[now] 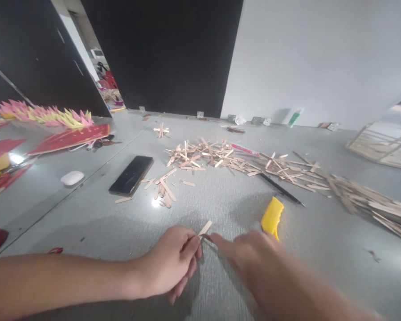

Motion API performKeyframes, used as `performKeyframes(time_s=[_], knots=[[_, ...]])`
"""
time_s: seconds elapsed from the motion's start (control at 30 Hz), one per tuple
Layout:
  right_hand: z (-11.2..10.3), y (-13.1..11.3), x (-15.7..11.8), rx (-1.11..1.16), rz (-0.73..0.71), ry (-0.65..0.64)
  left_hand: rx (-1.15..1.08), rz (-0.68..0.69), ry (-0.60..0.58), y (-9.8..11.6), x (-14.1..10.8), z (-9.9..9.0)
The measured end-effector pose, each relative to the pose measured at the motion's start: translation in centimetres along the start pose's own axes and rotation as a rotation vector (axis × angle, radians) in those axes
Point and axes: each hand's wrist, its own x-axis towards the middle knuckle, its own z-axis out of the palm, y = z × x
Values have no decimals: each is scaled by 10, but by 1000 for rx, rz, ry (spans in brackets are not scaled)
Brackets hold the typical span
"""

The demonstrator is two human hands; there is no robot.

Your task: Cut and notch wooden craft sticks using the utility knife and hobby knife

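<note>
At the bottom centre, my left hand (182, 258) pinches a small flat wooden stick (206, 228), whose pale end sticks out past the fingertips. My right hand (254, 261) is blurred, its index finger stretched toward a thin dark piece at the stick, close to the left fingertips. Whether its other fingers hold anything is hidden. Just beyond the right hand, a yellow handle (272, 216) stands on the grey table (120, 234); its lower part is behind the hand.
Beyond the hands lies a long pile of wooden sticks (217, 154), with a black pen (282, 189) beside it. A phone (131, 175), a white case (72, 178) and red paper shapes (70, 139) are at left. A clear framed object (384, 138) stands at right.
</note>
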Motion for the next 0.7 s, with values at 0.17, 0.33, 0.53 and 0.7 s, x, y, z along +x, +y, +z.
performKeyframes(time_s=[0.17,0.33,0.53,0.7], knots=[[33,-20,-34,-160,-77,41,17,52,10,-5,3,2],[-19,-1,22,-83,-81,-185,32,9,29,-3,0,2],[-69,19,75,147,-49,-334,32,17,40,-4,-1,1],[-31,3,29,121,-65,-263,32,38,40,-5,1,1]])
